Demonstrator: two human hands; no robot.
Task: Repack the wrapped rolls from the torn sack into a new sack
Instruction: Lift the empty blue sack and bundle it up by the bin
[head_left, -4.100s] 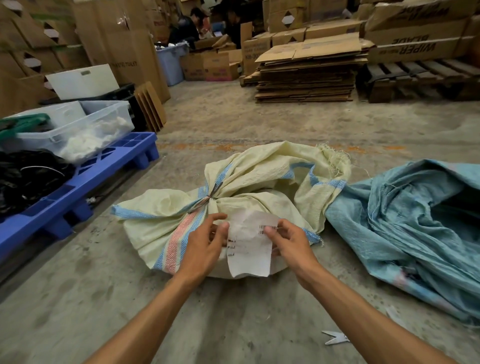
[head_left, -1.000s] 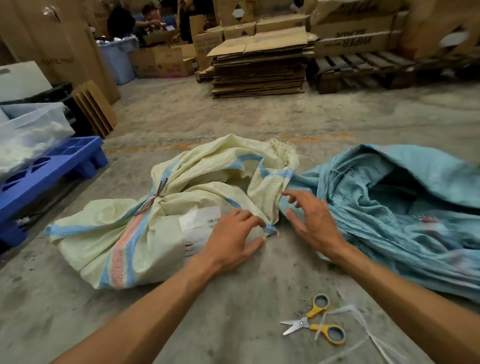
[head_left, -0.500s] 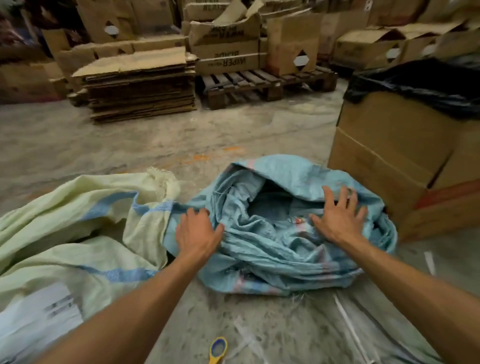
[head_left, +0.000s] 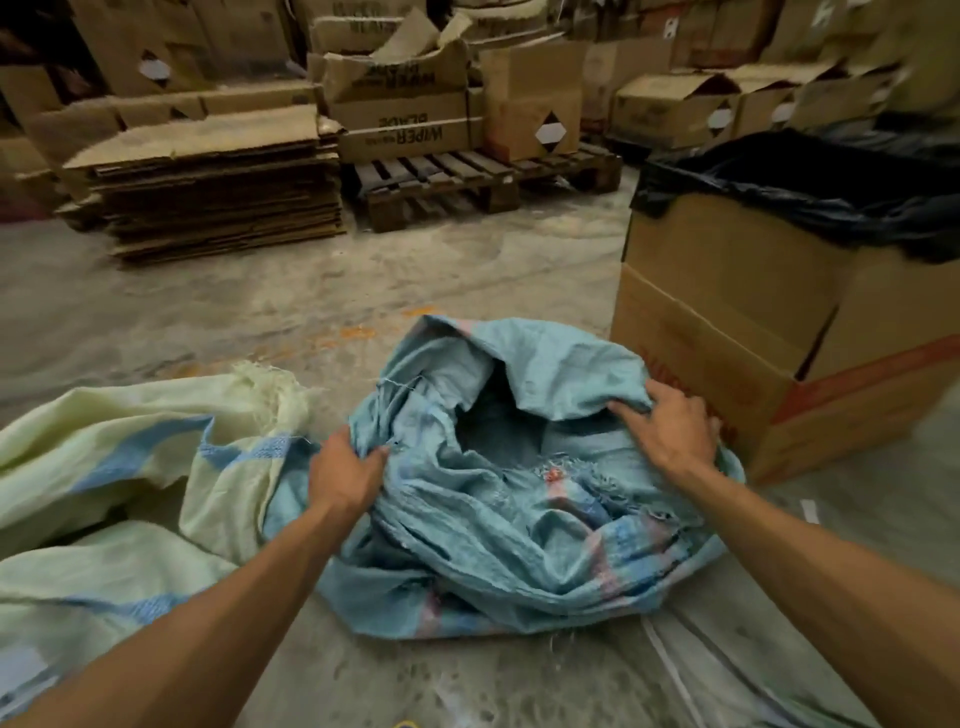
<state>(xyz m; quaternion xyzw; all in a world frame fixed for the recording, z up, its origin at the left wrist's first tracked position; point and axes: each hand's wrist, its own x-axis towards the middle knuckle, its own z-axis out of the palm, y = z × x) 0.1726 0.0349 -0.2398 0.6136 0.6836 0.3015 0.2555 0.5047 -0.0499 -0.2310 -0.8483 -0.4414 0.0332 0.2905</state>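
Note:
A crumpled blue woven sack (head_left: 498, 525) lies on the concrete floor in the middle of the head view, its mouth open and facing up, with a frayed tear near its centre. My left hand (head_left: 345, 470) grips a bunch of the fabric at the left rim. At the right rim my right hand (head_left: 667, 431) holds the cloth with curled fingers. A pale yellow sack (head_left: 114, 467) with blue stripes lies to the left, touching the blue one. No rolls show inside the blue sack.
A cardboard box lined with a black bag (head_left: 779, 291) stands close on the right. Flattened cardboard (head_left: 208, 192) and a wooden pallet (head_left: 467, 176) with boxes lie further back. White strapping (head_left: 670, 665) lies on the floor near my right forearm.
My gaze has swung right from the yellow sack to the blue one. Both hands moved onto the blue sack and went from resting flat to gripping its rim, pulling the mouth wider.

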